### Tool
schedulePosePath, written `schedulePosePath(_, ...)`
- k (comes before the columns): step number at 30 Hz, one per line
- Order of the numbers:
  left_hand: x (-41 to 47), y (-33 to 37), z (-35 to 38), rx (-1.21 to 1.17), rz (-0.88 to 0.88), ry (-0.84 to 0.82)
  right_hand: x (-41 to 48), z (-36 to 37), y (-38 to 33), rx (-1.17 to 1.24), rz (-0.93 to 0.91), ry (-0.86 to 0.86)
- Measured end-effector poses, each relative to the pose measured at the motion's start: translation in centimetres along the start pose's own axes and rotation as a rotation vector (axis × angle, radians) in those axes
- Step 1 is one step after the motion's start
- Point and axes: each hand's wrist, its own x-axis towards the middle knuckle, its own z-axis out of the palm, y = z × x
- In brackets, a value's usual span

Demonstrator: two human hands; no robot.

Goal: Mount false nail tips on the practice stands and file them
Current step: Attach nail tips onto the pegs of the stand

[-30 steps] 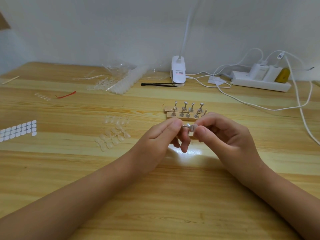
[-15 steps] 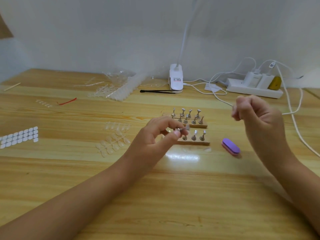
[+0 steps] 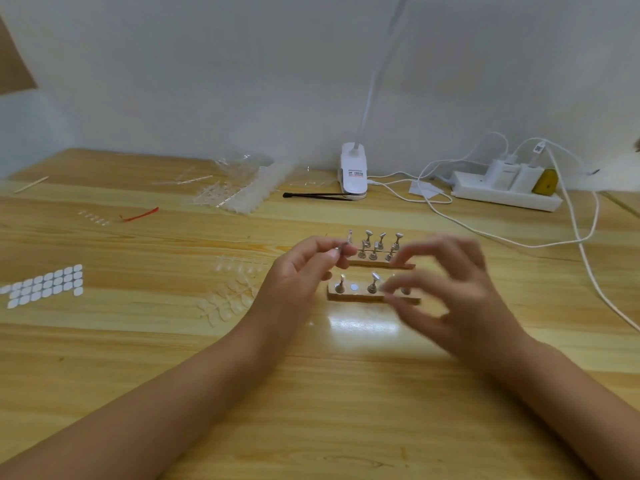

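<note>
Two wooden stand bases sit mid-table [image 3: 346,393], one behind the other, parallel and just apart. The far base [image 3: 377,263] carries a cluster of upright metal pegs. The near base [image 3: 356,298] shows two pegs upright at its left and middle, with a bare round metal disc [image 3: 353,287] between them; its right end is hidden behind the right hand. The left hand [image 3: 304,271] is raised over the left end of the bases, thumb and forefinger pinching one small metal peg [image 3: 341,249]. There seems to be a pale tip on it, too small to confirm. The right hand [image 3: 460,299] hovers over the right end of the near base, fingers spread and part-curled. It is motion-blurred, so I cannot tell if its fingertips pinch anything. Loose clear nail tips [image 3: 228,299] lie on the wood left of the left wrist. A sheet of white adhesive tabs [image 3: 41,287] is far left. At the back there is a clear bag of nail tips [image 3: 242,188], black tweezers [image 3: 318,195], a white clip lamp base [image 3: 353,171], and a power strip [image 3: 502,197] with chargers and white cables. A red strip [image 3: 138,215] and a wooden stick [image 3: 31,184] lie back left.
</note>
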Motion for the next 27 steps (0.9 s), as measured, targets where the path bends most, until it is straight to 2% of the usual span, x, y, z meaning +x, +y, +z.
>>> schedulePosePath(2, 0.2, 0.0, -0.3, -0.087, -0.04, 0.038, -0.3, 0.5, -0.3, -0.114, -0.157, -0.134)
schedulePosePath(3, 0.3, 0.0, -0.5, -0.114, -0.049, 0.05, -0.5, 0.6, -0.3, -0.123, -0.151, -0.175)
schedulePosePath(9, 0.1, 0.1, -0.8, -0.166, -0.039, 0.048, -0.6, 0.8, -0.5, -0.12, 0.035, -0.271)
schedulePosePath(14, 0.0, 0.2, -0.5, -0.13, -0.012, 0.045, -0.4, 1.0, -1.7, -0.059, 0.166, -0.266)
schedulePosePath(17, -0.3, 0.1, -0.2, -0.124, 0.017, 0.008, 0.1, 0.5, -2.0, 0.206, 0.348, -0.163)
schedulePosePath(19, -0.5, 0.0, 0.0, -0.151, 0.013, -0.059, 0.6, -0.3, -2.0, 0.566, 0.54, -0.03)
schedulePosePath(21, -0.8, 0.0, 0.4, -0.215, -0.02, -0.156, 0.9, -0.7, -2.0, 0.883, 0.649, 0.083)
schedulePosePath(23, -1.0, 0.0, 0.7, -0.279, -0.058, -0.23, 0.8, -0.6, -2.0, 0.962, 0.646, 0.102)
schedulePosePath(27, -1.0, -0.1, 0.9, -0.33, -0.117, -0.243, 0.5, -0.1, -1.9, 0.948, 0.672, 0.094)
